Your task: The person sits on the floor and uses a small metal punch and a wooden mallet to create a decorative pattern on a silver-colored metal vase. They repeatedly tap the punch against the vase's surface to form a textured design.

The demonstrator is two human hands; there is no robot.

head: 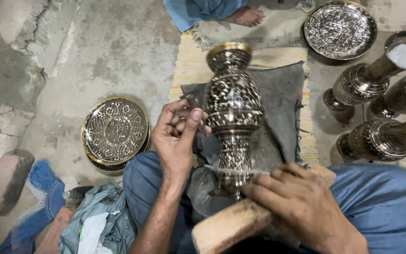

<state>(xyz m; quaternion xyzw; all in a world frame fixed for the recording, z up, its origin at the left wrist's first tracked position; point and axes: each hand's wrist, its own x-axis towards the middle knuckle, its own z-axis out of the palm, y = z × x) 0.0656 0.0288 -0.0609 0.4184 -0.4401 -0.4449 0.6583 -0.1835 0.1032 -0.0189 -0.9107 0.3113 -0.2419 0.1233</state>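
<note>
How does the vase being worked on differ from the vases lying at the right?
The held vase stands roughly upright between the person's knees, gripped by the left hand with the right hand at its base; the vases at the right lie tipped on the floor, untouched. The held vase's mouth shows only a gold rim; the nearest floor vases have white stuffing in their mouths. Both share dark, silver-patterned engraved surfaces.

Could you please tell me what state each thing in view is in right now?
Engraved metal vase: upright, gripped at its body.
Left hand: closed on the vase.
Right hand: resting on the wooden block.
Engraved plates: stacked on the floor.
Single plate: lying flat.
Other vases: lying tilted, some stuffed with white material.
</note>
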